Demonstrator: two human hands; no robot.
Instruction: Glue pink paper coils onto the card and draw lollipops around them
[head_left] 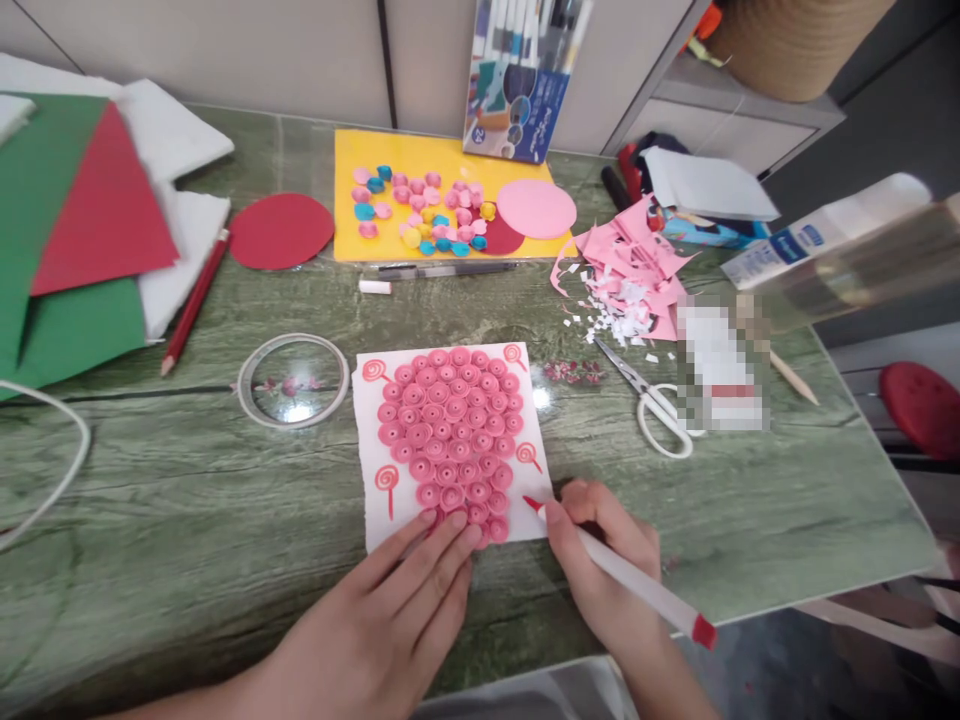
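A white paper sheet (pixel 536 400) lies on the table, covered in the middle by pink rolled paper coils (pixel 450 430). Red spiral lollipops are drawn around the coils, two on the left side and two on the right. My left hand (pixel 390 610) rests with fingers stretched flat over the lowest coils and the sheet's bottom edge. In my right hand (pixel 607 550) is a red marker (pixel 637 580), uncapped. Its red tip is at the sheet's lower right, below a drawn lollipop; I cannot tell whether it touches the paper.
White-handled scissors (pixel 660 405) and pink paper scraps (pixel 637 260) lie right. Left are a tape roll (pixel 247 385), red pencil (pixel 195 305) and coloured paper (pixel 60 190). Behind sit a marker cap (pixel 375 287), pen (pixel 450 270), yellow sheet (pixel 450 150) with small coils, and marker pack (pixel 517 110).
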